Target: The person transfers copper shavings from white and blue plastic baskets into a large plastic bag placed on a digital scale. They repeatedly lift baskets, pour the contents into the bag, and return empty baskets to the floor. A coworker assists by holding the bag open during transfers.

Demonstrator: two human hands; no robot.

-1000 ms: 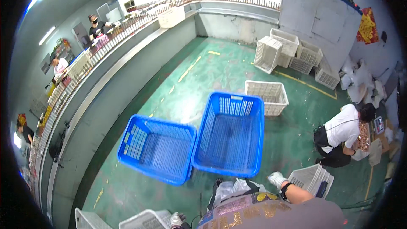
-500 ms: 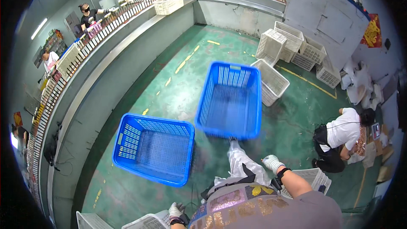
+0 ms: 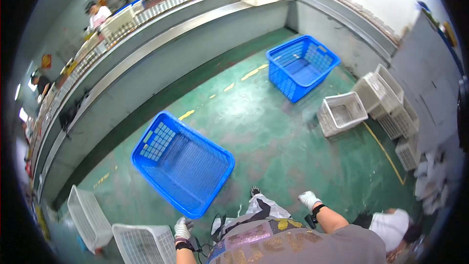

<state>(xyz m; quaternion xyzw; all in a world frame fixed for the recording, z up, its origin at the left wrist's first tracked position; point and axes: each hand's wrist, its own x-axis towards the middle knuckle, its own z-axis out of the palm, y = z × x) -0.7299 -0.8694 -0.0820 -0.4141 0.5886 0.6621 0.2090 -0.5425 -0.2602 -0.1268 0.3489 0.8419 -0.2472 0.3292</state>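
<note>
My left hand [image 3: 182,228], in a white glove with grey fingertips, hangs beside the near corner of an empty blue plastic basket [image 3: 183,166], with nothing seen in its loosely extended fingers. I cannot tell whether it touches the rim. My right hand [image 3: 309,199], also gloved in white, is held out over the green floor, fingers extended and holding nothing. Farther off, near the low wall, stands a second empty blue basket [image 3: 288,82].
A white crate [image 3: 336,129] stands right of the far basket, with stacked white crates [image 3: 378,95] behind it. Two more white crates [image 3: 141,244] [image 3: 93,215] are at lower left. A crouching person [image 3: 389,229] is at lower right. People work behind the long counter [image 3: 161,44].
The second blue basket has gone from just in front of me to farther away, near the wall. My view has turned left, and my right hand is lower in the picture.
</note>
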